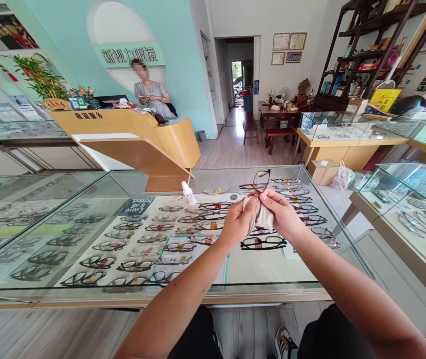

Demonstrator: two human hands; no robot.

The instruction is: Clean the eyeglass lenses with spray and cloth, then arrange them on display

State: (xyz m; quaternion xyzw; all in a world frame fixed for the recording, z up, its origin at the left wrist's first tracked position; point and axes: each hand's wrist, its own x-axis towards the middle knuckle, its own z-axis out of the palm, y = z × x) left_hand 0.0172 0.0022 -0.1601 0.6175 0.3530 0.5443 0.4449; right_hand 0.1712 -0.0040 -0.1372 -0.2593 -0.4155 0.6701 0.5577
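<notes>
Above the glass display case (198, 271), both my hands are close together around a pair of eyeglasses (261, 180) and a pale cloth (265, 218). My left hand (237, 222) is closed on the cloth, thumb on top, pressing it near the lower part of the glasses. With thumb and fingers, my right hand (281, 212) grips the glasses, one dark-rimmed lens standing up above the fingers. The other lens is hidden by the cloth and hands. A small white spray bottle (188, 193) stands on the case top, left of my hands.
Rows of eyeglasses (134, 266) lie inside the case under the glass. Another glass case (415, 219) stands to the right. Beyond is a wooden counter (175, 142) with a person (152, 94) behind it. A table with benches (280, 132) stands at the back.
</notes>
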